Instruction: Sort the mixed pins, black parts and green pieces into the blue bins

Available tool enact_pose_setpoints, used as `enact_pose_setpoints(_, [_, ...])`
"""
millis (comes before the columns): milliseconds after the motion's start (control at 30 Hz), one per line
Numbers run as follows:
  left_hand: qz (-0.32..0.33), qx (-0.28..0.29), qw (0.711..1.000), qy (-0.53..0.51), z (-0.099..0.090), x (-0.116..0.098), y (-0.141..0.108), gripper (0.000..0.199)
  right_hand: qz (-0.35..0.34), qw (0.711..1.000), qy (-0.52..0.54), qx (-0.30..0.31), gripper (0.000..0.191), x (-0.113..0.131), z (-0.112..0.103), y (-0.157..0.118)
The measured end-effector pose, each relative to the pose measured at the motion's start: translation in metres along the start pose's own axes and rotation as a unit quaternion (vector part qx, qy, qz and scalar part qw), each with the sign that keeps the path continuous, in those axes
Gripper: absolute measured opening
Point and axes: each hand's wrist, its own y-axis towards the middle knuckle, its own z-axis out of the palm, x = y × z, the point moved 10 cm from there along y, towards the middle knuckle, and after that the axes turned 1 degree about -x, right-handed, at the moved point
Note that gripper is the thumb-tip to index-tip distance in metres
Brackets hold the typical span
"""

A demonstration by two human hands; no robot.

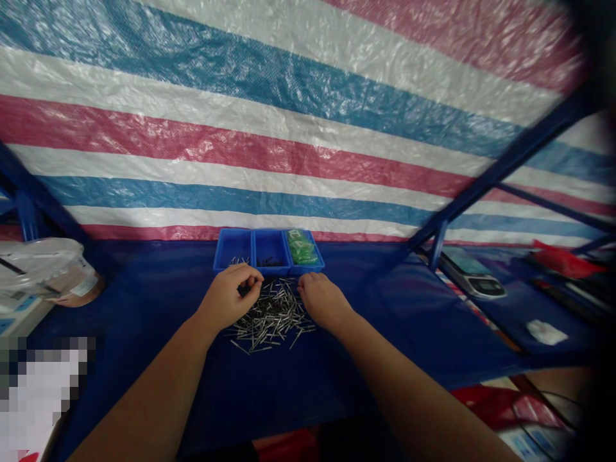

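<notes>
A loose pile of thin silvery metal pins (274,316) lies on the dark blue table. My left hand (231,292) is over the pile's left edge, its fingers curled in a pinch; what sits between the fingertips is too small to make out. On the pile's right side is my right hand (323,298), fingers bent together and their tips hidden. Just behind both hands stands a blue three-compartment tray (253,251). Its left compartment holds a few pins, the middle one small dark pieces (270,262), the right one a green plastic packet (301,248).
Blue metal frame bars (500,160) slope down at both sides. At the far left is a clear plastic container (72,276). A digital scale (474,273), a crumpled white piece (547,332) and a red item (563,258) lie at the right. Striped sheeting (269,141) hangs behind.
</notes>
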Motion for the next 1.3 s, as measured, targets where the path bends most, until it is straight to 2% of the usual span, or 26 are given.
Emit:
enact_pose_setpoints(133, [-0.051, 0.071, 0.990, -0.113, 0.022, 0.002, -0.004, 0.019, -0.097, 0.983, 0.148, -0.043, 0.014, 0.041, -0.031, -0.004])
enact_pose_setpoints(267, [-0.128, 0.076, 0.963, -0.224, 0.032, 0.020, -0.008, 0.024, -0.133, 0.961, 0.238, -0.034, 0.013, 0.060, -0.043, 0.008])
enact_pose_setpoints(400, [-0.172, 0.048, 0.956, -0.234, 0.029, 0.040, -0.010, 0.018, -0.164, 0.942, 0.293, -0.005, 0.011, 0.063, -0.039, 0.022])
enact_pose_setpoints(500, [-0.172, 0.024, 0.965, -0.195, 0.020, 0.044, -0.009, 0.013, -0.131, 0.935, 0.328, -0.042, 0.010, 0.048, -0.037, 0.033])
enact_pose_setpoints(633, [-0.139, 0.014, 0.982, -0.127, 0.011, 0.034, -0.005, 0.007, -0.060, 0.937, 0.298, -0.170, 0.011, 0.024, -0.041, 0.043])
enact_pose_setpoints(700, [-0.122, 0.032, 0.987, -0.098, 0.013, 0.029, -0.004, 0.006, -0.039, 0.943, 0.262, -0.203, 0.012, 0.021, -0.039, 0.046])
enact_pose_setpoints(900, [-0.115, 0.074, 0.988, -0.077, 0.024, 0.027, -0.004, 0.008, -0.032, 0.961, 0.180, -0.207, 0.014, 0.033, -0.032, 0.051])
enact_pose_setpoints(1300, [-0.140, 0.049, 0.984, -0.097, 0.023, 0.036, -0.006, 0.012, -0.015, 0.968, 0.115, -0.221, 0.014, 0.041, -0.034, 0.046])
